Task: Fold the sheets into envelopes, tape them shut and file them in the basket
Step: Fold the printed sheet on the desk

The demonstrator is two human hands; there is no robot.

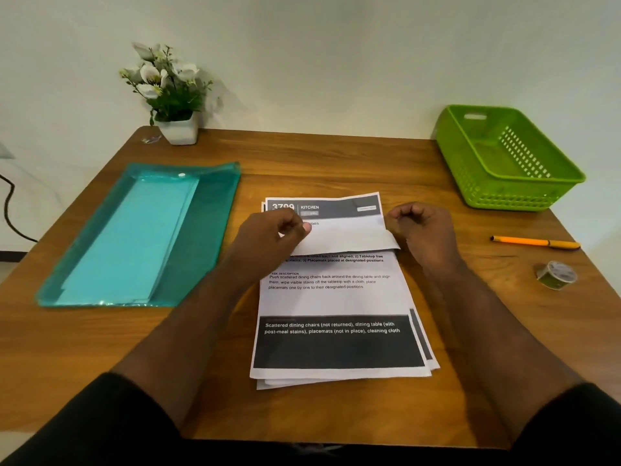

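A small stack of printed sheets [336,297] lies in the middle of the wooden table [302,156]. A white folded strip of paper [349,240] lies across the stack's upper part. My left hand [272,237] pinches the strip's left end between thumb and curled fingers. My right hand [423,230] grips its right end with curled fingers. The green plastic basket [507,159] stands at the back right with nothing visible inside. A roll of clear tape [556,274] lies at the right, apart from both hands.
A teal plastic document folder [141,237] lies flat at the left. An orange pen [534,243] lies at the right, behind the tape. A white pot of artificial flowers [174,126] stands at the back left by the wall. A black cable [10,210] hangs off the left.
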